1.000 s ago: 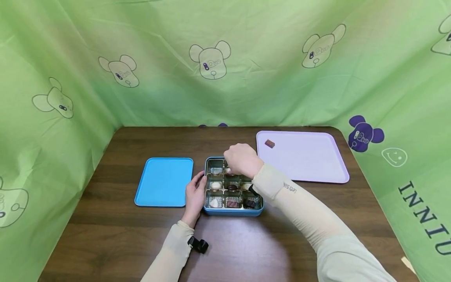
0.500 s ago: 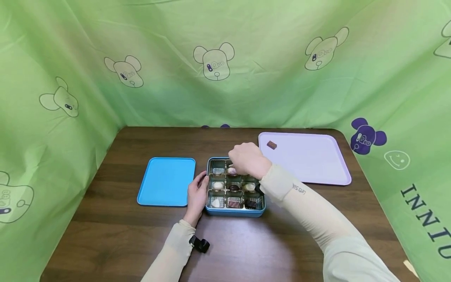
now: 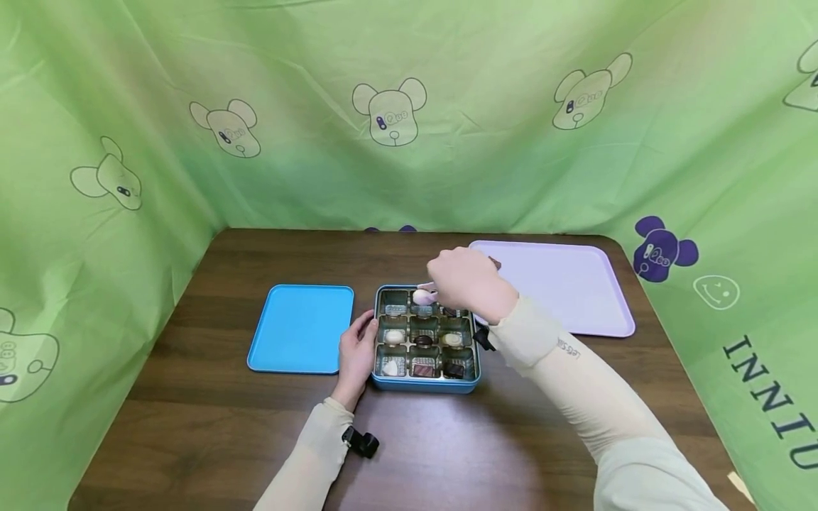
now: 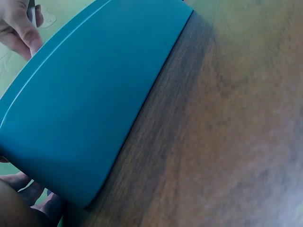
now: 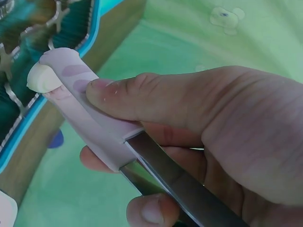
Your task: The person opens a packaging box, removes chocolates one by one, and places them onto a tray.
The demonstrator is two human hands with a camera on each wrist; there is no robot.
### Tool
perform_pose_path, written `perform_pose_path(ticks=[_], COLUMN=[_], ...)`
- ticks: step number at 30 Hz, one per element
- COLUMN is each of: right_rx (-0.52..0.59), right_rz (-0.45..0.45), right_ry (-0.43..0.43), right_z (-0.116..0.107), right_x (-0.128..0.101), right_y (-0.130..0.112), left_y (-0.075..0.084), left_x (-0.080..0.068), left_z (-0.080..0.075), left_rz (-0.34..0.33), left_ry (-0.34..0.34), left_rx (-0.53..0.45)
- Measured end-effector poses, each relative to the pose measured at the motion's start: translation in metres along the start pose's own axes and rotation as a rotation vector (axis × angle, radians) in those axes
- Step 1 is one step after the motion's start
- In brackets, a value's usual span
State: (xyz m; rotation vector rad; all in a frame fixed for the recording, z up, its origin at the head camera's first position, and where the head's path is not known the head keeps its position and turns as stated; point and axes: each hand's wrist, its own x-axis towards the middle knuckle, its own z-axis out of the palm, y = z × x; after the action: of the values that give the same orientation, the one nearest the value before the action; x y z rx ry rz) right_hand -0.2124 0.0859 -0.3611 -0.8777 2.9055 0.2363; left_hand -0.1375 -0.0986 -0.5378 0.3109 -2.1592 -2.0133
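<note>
My right hand (image 3: 447, 285) pinches a pair of metal tongs with pink tips (image 3: 427, 287), (image 5: 90, 124). The tips clamp a pale round candy (image 3: 421, 297), (image 5: 41, 78) just above the back row of a blue tin (image 3: 424, 387), (image 5: 19, 142). The tin's compartments hold several white and dark chocolates (image 3: 423, 369). My left hand (image 3: 363, 335) rests flat against the tin's left wall (image 4: 94, 109), fingers straight. A small brown chocolate (image 3: 495, 264) lies on the lilac tray (image 3: 569, 291), half hidden behind my right hand.
The tin's blue lid (image 3: 300, 328) lies flat to the left of the tin. The lilac tray sits at the back right on the dark wooden table (image 3: 255, 440). Green printed cloth (image 3: 409, 106) walls in the table on three sides.
My right hand has risen and drifted back and right, lifting the pale candy out of its back-row compartment with the tongs. The left hand has stayed put.
</note>
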Motion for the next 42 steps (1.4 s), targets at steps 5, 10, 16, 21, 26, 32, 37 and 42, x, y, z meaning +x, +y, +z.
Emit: perform_pose_path(ticks=[5,10,16,21,26,32,37,42], right_rx=[0.014,0.042,0.102,0.137,0.178,0.177,0.173,0.181], right_rz=[0.037,0.085,0.168,0.219,0.252,0.288,0.303,0.309], right_ry=[0.026,0.058,0.041,0.028,0.008,-0.005,-0.023,-0.042], right_z=[-0.008,-0.015,-0.024,-0.027,-0.019,-0.003,0.011,0.026], right_x=[-0.007,-0.014,-0.023,-0.028,-0.031,-0.032,-0.03,-0.026], right_y=[0.013,0.03,0.054,0.074,0.096,0.118,0.129,0.135], left_y=[0.001,0.001,0.002,0.001,0.002,0.001,0.001,0.001], left_x=[0.0,0.0,-0.001,0.001,0.001,0.001,0.002,0.002], left_z=[0.001,0.0,0.0,0.001,0.0,-0.001,-0.002,-0.002], left_rz=[-0.003,-0.008,-0.013,-0.001,-0.002,-0.006,-0.006,-0.005], left_ry=[-0.002,0.001,0.004,0.005,-0.001,-0.008,-0.006,-0.006], left_rx=[0.015,0.022,0.021,-0.001,0.0,0.012,0.017,0.029])
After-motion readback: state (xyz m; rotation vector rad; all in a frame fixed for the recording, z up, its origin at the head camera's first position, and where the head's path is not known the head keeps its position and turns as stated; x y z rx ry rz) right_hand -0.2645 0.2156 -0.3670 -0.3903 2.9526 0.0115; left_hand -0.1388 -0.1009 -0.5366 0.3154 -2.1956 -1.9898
